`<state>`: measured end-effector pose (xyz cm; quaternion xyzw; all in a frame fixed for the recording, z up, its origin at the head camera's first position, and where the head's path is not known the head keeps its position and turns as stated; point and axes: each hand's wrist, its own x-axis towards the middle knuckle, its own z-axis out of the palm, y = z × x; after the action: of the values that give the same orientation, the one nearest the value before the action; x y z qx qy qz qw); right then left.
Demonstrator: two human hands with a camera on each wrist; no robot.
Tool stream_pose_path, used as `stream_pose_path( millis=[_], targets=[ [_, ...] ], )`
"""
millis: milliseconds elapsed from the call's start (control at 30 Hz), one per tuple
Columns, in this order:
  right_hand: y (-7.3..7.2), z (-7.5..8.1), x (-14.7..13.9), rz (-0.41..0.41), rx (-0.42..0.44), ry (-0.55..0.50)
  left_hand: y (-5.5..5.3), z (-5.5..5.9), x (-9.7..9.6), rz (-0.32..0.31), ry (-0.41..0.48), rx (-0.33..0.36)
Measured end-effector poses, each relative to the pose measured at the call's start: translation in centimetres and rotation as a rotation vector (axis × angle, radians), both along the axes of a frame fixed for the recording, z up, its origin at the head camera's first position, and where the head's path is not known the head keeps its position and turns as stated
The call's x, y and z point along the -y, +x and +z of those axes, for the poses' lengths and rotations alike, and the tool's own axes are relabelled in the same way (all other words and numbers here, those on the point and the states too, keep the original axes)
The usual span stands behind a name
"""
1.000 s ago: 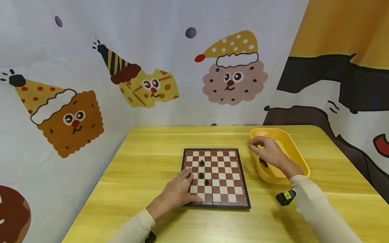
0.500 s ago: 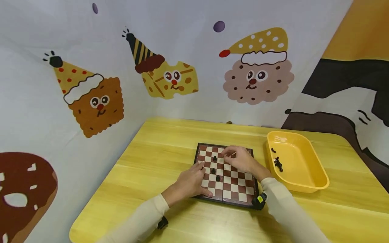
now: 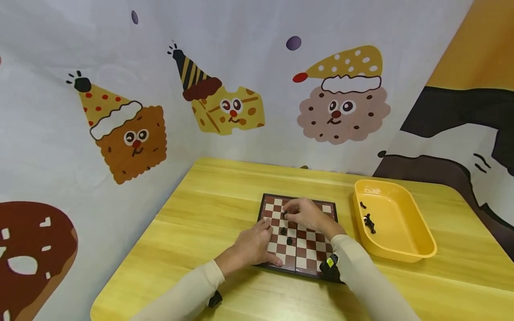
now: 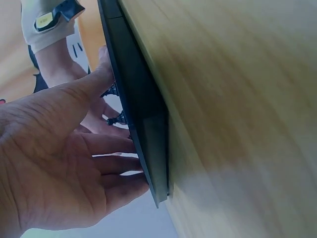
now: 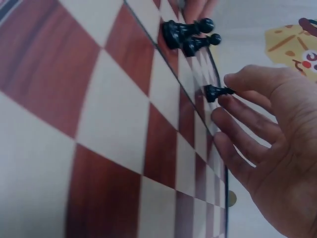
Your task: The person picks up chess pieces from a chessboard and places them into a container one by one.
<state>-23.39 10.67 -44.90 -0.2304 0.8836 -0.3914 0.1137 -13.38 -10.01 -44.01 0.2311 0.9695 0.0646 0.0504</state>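
Observation:
A checkered chessboard point(image 3: 307, 263) with a dark rim lies on the table. My left hand point(image 3: 254, 244) rests at its left side, thumb on the near edge, fingers fairly straight along the rim; the left wrist view shows this hand point(image 4: 64, 153) from the palm side. My right hand point(image 3: 309, 215) is over the far part of the board. Between thumb and forefinger it pinches the top of a black pawn point(image 5: 213, 92), whose base is at the board. Two other black pawns stand nearer, one point(image 3: 283, 231) behind the other point(image 3: 289, 240).
A yellow tray point(image 3: 417, 232) stands right of the board, with several small black pieces point(image 3: 370, 224) lying along its left side. The wooden table point(image 3: 213, 191) meets a curtain point(image 3: 249, 26) printed with cartoon food at the back and left.
My right hand has moved left from above the tray to the far pawn on the board and now pinches it. My left hand stays at the board's edge. The head view has shifted.

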Motion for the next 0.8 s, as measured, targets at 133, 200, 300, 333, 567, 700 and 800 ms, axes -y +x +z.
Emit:
stream_pose_path(
  millis=[133, 200, 300, 333, 567, 700, 800],
  targets=[
    [0.0, -0.1, 0.1, -0.036, 0.006, 0.013, 0.0, 0.2, -0.5, -0.014, -0.025, 0.004],
    [-0.1, 0.0, 0.4, -0.036, 0.01, 0.017, 0.1, 0.3, -0.5, -0.004, -0.041, 0.013],
    [-0.3, -0.1, 0.9, -0.028, -0.006, 0.021, 0.2, 0.4, -0.3, 0.022, -0.051, 0.017],
    [-0.2, -0.2, 1.0, -0.039, -0.015, 0.019, 0.3, 0.4, -0.3, 0.024, -0.049, 0.015],
    [0.2, -0.8, 1.4, -0.075, -0.063, 0.01, 0.6, 0.2, 0.0, 0.031, -0.023, 0.034],
    [0.5, -0.9, 1.4, -0.098, -0.102, 0.001, 0.5, 0.3, -0.1, 0.025, -0.015, 0.029],
    [0.7, -0.6, 1.2, -0.11, -0.118, -0.016, 0.4, 0.3, -0.1, 0.018, -0.004, 0.029]
  ],
)
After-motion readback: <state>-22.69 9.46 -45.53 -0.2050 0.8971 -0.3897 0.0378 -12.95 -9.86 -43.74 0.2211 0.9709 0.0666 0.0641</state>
